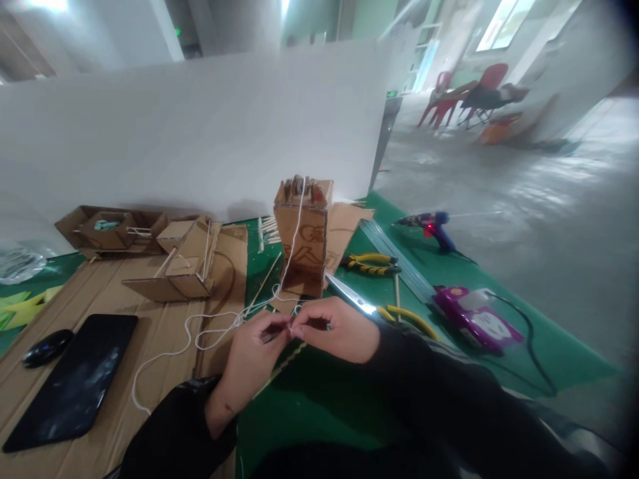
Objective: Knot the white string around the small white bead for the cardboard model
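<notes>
At the worktop's (299, 406) left, white string (301, 207) lies in loose loops over a cardboard sheet (154, 326); the strand would run best if those loops stayed clear of the cardboard pieces (172, 269) behind. Farther right, the left hand (254, 352) has thumb and finger closed tip to tip with the right hand (342, 329); both seem to pinch the string, though the fingertips cover the exact bit. Such fine work asks for a light grip, one hand steady while the other guides the strand. Just beyond, string climbs the upright cardboard stand (314, 246) to its top, so a hard tug could tip it. Rightmost, the scissors (352, 294) lie close by the right wrist, worth minding.
</notes>
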Demonstrator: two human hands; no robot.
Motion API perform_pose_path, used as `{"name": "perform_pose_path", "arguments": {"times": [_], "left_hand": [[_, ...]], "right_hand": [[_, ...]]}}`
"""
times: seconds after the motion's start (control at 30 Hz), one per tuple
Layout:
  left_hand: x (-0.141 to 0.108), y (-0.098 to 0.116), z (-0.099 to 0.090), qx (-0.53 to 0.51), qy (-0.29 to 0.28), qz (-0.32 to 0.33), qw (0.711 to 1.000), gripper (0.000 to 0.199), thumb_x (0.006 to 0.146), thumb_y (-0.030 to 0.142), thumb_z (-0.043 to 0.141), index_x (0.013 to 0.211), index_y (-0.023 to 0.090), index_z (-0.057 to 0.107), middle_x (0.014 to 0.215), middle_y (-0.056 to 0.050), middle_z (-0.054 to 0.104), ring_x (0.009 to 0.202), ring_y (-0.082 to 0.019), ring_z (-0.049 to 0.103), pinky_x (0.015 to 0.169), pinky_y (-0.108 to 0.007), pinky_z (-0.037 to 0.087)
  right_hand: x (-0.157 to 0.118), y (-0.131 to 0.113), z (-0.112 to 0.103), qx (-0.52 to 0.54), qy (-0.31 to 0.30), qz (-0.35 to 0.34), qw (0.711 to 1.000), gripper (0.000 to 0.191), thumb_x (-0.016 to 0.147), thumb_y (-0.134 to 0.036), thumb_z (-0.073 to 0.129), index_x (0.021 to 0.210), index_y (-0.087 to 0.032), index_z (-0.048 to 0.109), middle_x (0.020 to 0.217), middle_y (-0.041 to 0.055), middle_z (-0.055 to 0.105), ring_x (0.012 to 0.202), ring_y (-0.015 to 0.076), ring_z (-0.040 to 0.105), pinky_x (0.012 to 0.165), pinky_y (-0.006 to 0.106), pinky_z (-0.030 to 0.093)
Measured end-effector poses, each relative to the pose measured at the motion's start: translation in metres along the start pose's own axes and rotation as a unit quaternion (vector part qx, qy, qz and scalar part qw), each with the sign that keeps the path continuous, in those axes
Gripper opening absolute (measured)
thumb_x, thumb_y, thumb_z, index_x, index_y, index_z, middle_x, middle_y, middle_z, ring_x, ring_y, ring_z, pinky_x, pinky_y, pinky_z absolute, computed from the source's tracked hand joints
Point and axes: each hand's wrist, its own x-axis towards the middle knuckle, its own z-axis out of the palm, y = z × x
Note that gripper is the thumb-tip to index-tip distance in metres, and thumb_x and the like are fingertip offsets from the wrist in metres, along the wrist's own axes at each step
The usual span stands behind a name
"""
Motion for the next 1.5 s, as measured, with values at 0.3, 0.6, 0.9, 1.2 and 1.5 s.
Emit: {"name": "perform_pose_path", "arguments": {"times": [0.3, 0.6, 0.9, 1.2, 1.5], "left_hand": [[-0.009, 0.007, 0.003, -0.050, 0.038, 0.021, 0.998, 0.026, 0.074, 0.020, 0.074, 0.099, 0.022, 0.065, 0.082, -0.002, 0.068, 0.080, -0.018, 0.064, 0.075, -0.026, 0.050], [-0.009, 0.013, 0.000, -0.023, -0.011, 0.063, 0.998, 0.014, 0.081, 0.022, 0.066, 0.093, 0.021, 0.073, 0.088, -0.005, 0.065, 0.079, -0.017, 0.064, 0.069, -0.024, 0.051], [-0.011, 0.014, 0.003, -0.079, -0.039, -0.009, 0.996, 0.009, 0.084, 0.027, 0.065, 0.087, 0.020, 0.063, 0.082, -0.001, 0.073, 0.080, -0.014, 0.069, 0.072, -0.021, 0.053], [-0.009, 0.002, -0.005, 0.041, 0.063, 0.021, 0.997, 0.021, 0.078, 0.031, 0.070, 0.097, 0.023, 0.072, 0.096, -0.003, 0.076, 0.089, -0.019, 0.070, 0.083, -0.028, 0.054], [-0.007, 0.006, -0.004, 0.107, 0.069, 0.063, 0.990, 0.013, 0.078, 0.032, 0.070, 0.087, 0.023, 0.071, 0.086, 0.000, 0.076, 0.080, -0.017, 0.070, 0.074, -0.026, 0.055]], "right_hand": [[0.009, 0.011, -0.010, -0.006, 0.134, 0.061, 0.989, 0.015, 0.082, -0.025, 0.053, 0.074, -0.014, 0.061, 0.058, -0.0023, 0.055, 0.049, 0.0086, 0.044, 0.046, 0.019, 0.034], [0.010, 0.016, -0.010, 0.199, 0.130, 0.064, 0.969, 0.019, 0.083, -0.033, 0.056, 0.075, -0.017, 0.051, 0.065, -0.0041, 0.056, 0.037, 0.0048, 0.044, 0.032, 0.015, 0.033], [0.011, 0.021, -0.009, 0.447, 0.017, 0.073, 0.892, 0.019, 0.083, -0.032, 0.055, 0.074, -0.018, 0.046, 0.071, 0.0001, 0.067, 0.033, 0.0087, 0.053, 0.027, 0.017, 0.040], [0.012, 0.022, -0.008, 0.421, 0.099, 0.088, 0.897, 0.015, 0.075, -0.022, 0.057, 0.063, -0.017, 0.048, 0.059, -0.0017, 0.059, 0.039, 0.0081, 0.049, 0.029, 0.015, 0.038], [0.009, 0.015, -0.015, 0.568, 0.017, 0.005, 0.823, 0.011, 0.078, -0.018, 0.045, 0.067, -0.018, 0.045, 0.055, -0.0031, 0.054, 0.037, 0.0104, 0.048, 0.033, 0.020, 0.042]]}}
